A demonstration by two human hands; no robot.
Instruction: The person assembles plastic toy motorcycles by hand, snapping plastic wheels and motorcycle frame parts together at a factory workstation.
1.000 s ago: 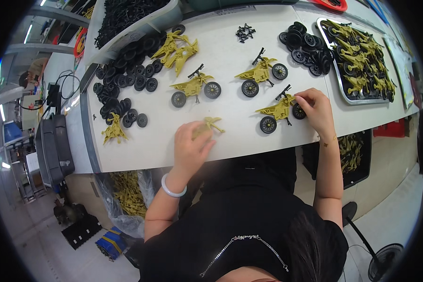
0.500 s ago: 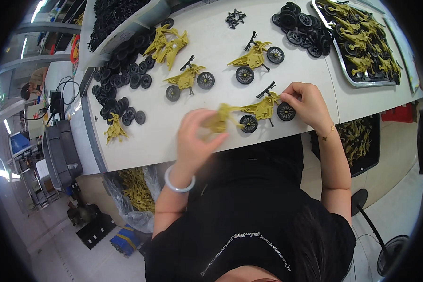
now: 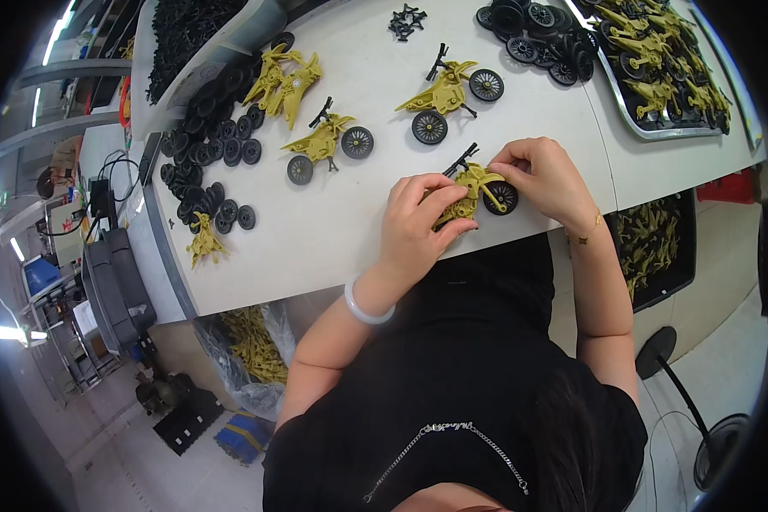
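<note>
Both hands meet on an olive toy motorbike (image 3: 473, 189) lying near the front edge of the white surface (image 3: 341, 230): the left hand (image 3: 418, 224) has its grip pinched on the frame's rear, and the right hand (image 3: 542, 175) has its grip closed around the black wheel (image 3: 501, 197) at the bike's 3 o'clock end. To seat the parts well, I would hold the frame flat and press the wheel squarely, keeping clear of the finished bikes (image 3: 328, 141) at 11 o'clock

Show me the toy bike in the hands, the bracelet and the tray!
toy bike (image 3: 478, 183), head view, on its olive frame
bracelet (image 3: 362, 309), head view, on the white band
tray (image 3: 620, 111), head view, on its metal rim
</note>
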